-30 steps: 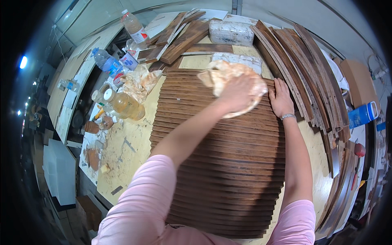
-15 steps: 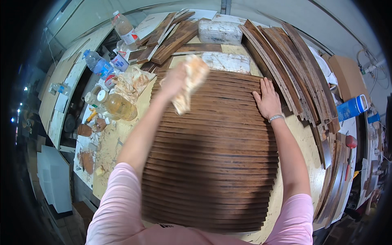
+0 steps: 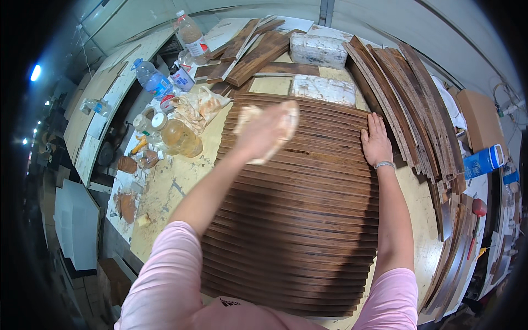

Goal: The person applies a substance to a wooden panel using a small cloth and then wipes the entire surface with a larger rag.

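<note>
A stack of dark brown wooden slats (image 3: 297,198), laid side by side in a ridged sheet, covers the middle of the worktable. Toward its far left part, my left hand (image 3: 263,132) holds a stained cream rag (image 3: 287,124) against the wood; motion blurs the fingers a little. My right hand (image 3: 377,140), a bracelet at its wrist, lies with fingers stretched out on the far right corner of the slats. A shadow darkens the slats nearer to me.
Bottles, including one of yellowish liquid (image 3: 179,137), and a crumpled cloth (image 3: 201,107) stand left. Loose dark boards (image 3: 264,55) and two white wrapped blocks (image 3: 323,89) lie behind. More long boards (image 3: 410,104), a blue jug (image 3: 483,161) and a red-headed mallet (image 3: 479,207) are right.
My left hand has brought the rag from above the slats' far left edge down onto them. The right hand stays at the corner. The whole view has shifted slightly.
</note>
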The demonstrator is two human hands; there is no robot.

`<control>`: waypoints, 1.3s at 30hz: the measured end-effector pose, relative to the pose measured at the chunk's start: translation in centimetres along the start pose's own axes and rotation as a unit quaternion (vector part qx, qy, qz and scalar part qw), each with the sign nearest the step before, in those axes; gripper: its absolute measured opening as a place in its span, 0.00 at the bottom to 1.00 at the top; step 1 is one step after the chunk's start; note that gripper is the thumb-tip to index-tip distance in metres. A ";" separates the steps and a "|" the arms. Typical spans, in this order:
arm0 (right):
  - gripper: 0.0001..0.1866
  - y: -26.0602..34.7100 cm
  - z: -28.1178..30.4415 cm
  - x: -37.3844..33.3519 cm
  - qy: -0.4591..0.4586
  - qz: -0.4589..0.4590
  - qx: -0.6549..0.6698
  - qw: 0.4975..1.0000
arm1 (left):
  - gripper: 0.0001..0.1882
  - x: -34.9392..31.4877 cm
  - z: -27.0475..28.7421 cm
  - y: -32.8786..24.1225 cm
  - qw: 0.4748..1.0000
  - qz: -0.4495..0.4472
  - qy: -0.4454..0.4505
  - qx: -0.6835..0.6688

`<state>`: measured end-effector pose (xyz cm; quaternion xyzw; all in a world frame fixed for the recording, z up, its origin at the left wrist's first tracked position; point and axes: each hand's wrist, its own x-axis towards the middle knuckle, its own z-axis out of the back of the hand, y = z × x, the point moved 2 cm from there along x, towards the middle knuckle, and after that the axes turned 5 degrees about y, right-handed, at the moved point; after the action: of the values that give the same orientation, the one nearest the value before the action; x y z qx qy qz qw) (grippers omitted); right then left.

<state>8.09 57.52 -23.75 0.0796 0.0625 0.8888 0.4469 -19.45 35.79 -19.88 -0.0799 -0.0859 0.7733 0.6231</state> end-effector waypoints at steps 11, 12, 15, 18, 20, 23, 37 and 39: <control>0.31 -1.6 -0.5 0.8 -0.021 0.067 -0.007 0.998 | 0.25 -19.8 4.8 -3.5 0.974 -0.169 -0.078 -0.132; 0.30 -2.4 -0.5 0.9 -0.019 0.070 0.019 0.997 | 0.23 -21.4 5.5 -3.9 0.975 -0.144 -0.089 -0.146; 0.33 -1.7 0.6 0.1 0.052 0.036 -0.022 0.998 | 0.17 -26.4 5.6 0.8 0.962 -0.018 -0.229 -0.146; 0.34 0.5 1.0 -2.5 0.046 0.080 0.036 0.995 | 0.08 -34.7 3.0 10.5 0.901 0.230 -0.346 -0.128; 0.34 1.7 1.5 -5.2 0.066 0.099 0.015 0.993 | 0.12 -39.3 4.1 12.8 0.853 0.390 -0.316 -0.146; 0.33 2.0 0.5 -6.9 0.057 0.117 -0.040 0.991 | 0.20 -43.9 2.9 15.6 0.896 0.350 -0.261 0.084; 0.31 3.2 1.6 -7.6 0.003 0.070 0.001 0.998 | 0.18 -35.0 5.5 9.9 0.901 0.283 -0.314 -0.100; 0.31 3.0 2.0 -7.8 0.003 0.062 0.005 0.998 | 0.18 -27.0 7.6 6.0 0.927 0.148 -0.302 -0.167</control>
<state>10.76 49.55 -21.94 0.0826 0.0628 0.9148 0.3904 -21.24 7.84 -13.42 0.0423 -0.3851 0.8188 0.4236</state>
